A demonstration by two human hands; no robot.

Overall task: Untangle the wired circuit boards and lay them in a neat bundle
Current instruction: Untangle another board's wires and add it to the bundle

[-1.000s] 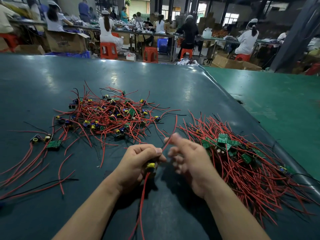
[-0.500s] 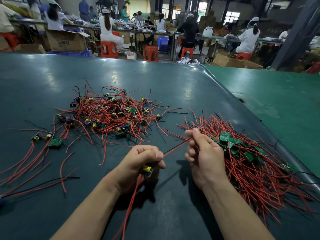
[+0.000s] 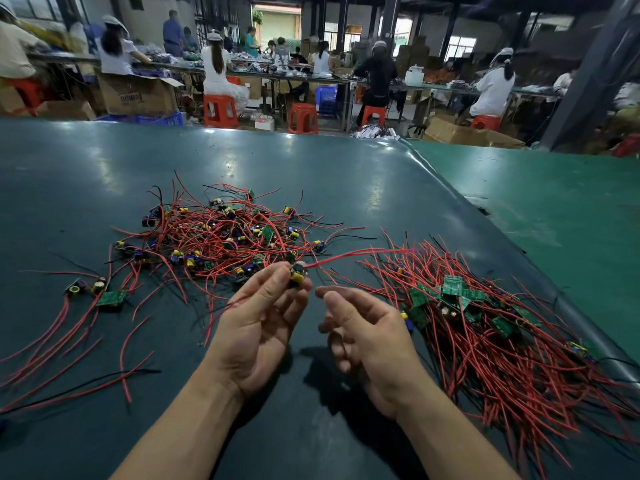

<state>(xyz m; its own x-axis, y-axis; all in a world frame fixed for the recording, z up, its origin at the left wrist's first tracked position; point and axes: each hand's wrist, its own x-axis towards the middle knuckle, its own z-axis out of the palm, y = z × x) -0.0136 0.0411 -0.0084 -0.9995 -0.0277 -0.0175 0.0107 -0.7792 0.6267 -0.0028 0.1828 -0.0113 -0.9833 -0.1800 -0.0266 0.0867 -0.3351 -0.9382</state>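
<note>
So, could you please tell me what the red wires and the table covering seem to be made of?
Red wires: likely plastic-insulated, smooth and slightly glossy, since they bend and spring freely. Table covering: seemingly dark green rubber or vinyl sheet, semi-glossy, showing soft light reflections.

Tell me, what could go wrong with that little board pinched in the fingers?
The left hand only pinches the small board at its fingertips, so it might slip. Its red wire stretches out toward the neat bundle and could snag there. The right hand is open, holding nothing, so it isn't steadying the wire.
</note>
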